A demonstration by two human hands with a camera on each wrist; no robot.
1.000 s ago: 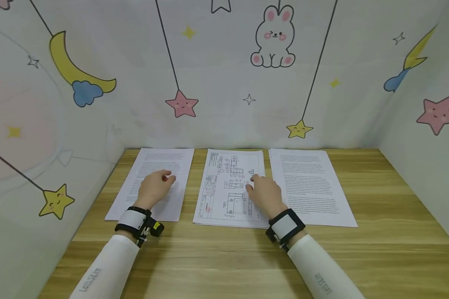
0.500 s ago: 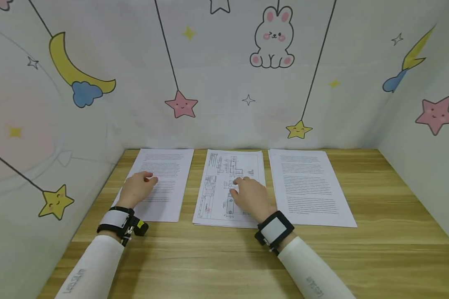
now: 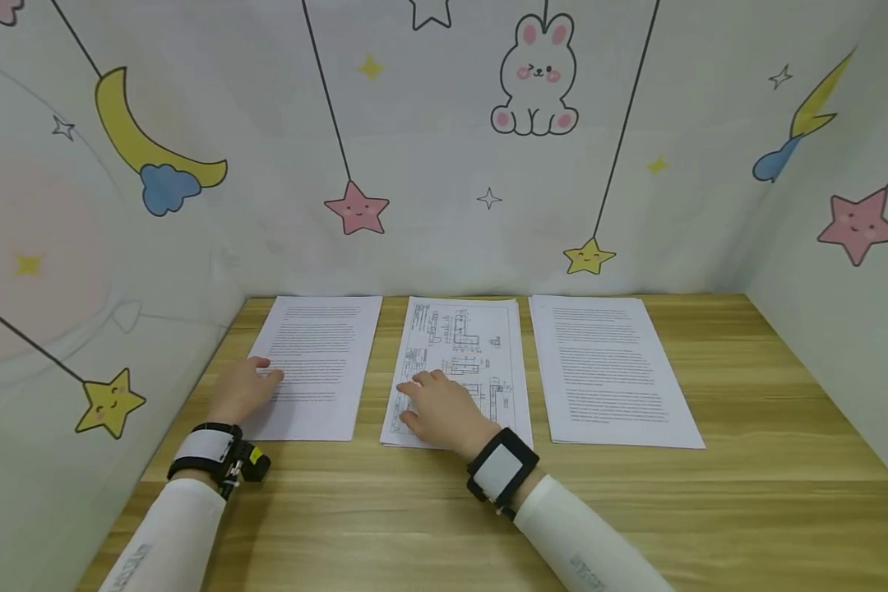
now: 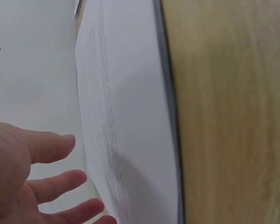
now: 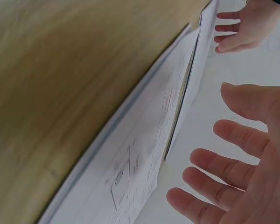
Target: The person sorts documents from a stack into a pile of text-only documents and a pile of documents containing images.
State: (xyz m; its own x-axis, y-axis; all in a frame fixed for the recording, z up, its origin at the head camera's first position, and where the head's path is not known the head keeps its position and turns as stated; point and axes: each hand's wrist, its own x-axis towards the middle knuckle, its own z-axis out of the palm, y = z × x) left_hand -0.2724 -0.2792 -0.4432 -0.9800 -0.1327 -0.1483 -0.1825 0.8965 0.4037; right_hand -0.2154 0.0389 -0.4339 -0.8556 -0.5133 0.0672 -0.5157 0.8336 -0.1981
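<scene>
Three stacks of paper lie side by side at the back of the table. Over the left edge of the left text stack (image 3: 318, 353) hovers my left hand (image 3: 242, 390), fingers and thumb spread with nothing between them. My right hand (image 3: 444, 411) is above the lower part of the middle stack of drawings (image 3: 481, 329), its fingers apart and holding nothing. In the right wrist view that hand's fingers (image 5: 224, 163) stand off the paper. The right text stack (image 3: 614, 370) has no hand near it.
A wooden table (image 3: 385, 526) carries the stacks, with strips of bare wood between them. White fabric walls (image 3: 429, 238) printed with stars, a moon and a rabbit rise behind and at both sides. Each wrist wears a strapped camera (image 3: 255, 462).
Both hands have moved left and somewhat toward the near side. The right went from the right edge of the drawings to their lower left. The stacks stay in place.
</scene>
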